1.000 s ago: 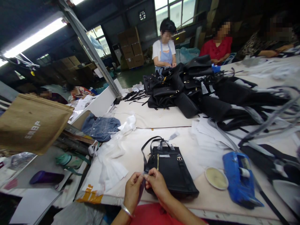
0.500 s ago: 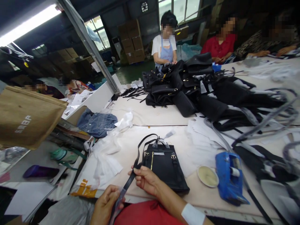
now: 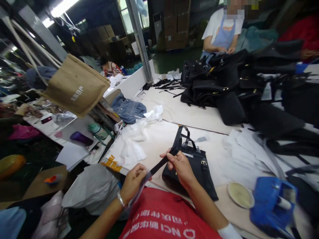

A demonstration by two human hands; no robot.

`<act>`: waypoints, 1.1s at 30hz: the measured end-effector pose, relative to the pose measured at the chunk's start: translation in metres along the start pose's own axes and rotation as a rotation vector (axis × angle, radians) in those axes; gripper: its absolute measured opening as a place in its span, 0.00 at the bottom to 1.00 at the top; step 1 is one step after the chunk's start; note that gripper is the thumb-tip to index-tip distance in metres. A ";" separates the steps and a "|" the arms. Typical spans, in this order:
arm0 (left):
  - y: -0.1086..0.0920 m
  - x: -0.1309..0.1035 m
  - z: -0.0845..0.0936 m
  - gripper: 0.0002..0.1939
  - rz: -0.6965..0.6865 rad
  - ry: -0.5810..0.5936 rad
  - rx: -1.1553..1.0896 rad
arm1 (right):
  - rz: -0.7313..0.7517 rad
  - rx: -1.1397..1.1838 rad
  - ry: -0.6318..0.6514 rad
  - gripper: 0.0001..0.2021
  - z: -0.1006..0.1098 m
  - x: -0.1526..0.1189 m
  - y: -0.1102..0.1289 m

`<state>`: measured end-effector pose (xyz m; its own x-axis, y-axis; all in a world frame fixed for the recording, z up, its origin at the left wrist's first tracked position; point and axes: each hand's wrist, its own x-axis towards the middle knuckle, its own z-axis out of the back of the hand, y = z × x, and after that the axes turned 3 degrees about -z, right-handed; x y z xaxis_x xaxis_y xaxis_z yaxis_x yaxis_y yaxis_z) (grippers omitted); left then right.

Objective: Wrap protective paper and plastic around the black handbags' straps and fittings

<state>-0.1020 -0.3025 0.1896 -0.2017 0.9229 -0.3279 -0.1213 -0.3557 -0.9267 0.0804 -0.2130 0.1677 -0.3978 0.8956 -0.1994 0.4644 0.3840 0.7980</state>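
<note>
A black strap point(image 3: 159, 165) runs between my two hands, its lower end covered by a clear plastic sleeve point(image 3: 144, 182). My left hand point(image 3: 136, 181) is closed around the sleeved end, low and close to my red apron. Higher up, my right hand point(image 3: 179, 165) pinches the strap between thumb and fingers. From there the strap loops up to the top of a black backpack point(image 3: 204, 174), which lies on the table just behind my right forearm. A buckle shows on the bag's right side; my right hand and arm cover part of its front.
A shallow round dish point(image 3: 241, 195) and a blue plastic container point(image 3: 272, 202) stand at the right. Black bags point(image 3: 211, 89) are heaped across the table, with a co-worker point(image 3: 220, 33) behind them. White sheets point(image 3: 133, 151) and a denim garment point(image 3: 129, 108) lie left.
The view has swung left and down, so the scene sits farther right. My left hand has drawn away from my right along the strap, and more of the plastic sleeve shows.
</note>
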 end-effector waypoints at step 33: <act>0.008 0.031 0.025 0.13 -0.134 0.177 0.147 | -0.022 0.062 -0.168 0.16 -0.037 0.002 -0.051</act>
<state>-0.1337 -0.2805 0.1768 -0.0029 0.9700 -0.2431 -0.2781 -0.2343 -0.9315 0.0265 -0.2386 0.1480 -0.2729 0.9096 -0.3133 0.5068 0.4128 0.7568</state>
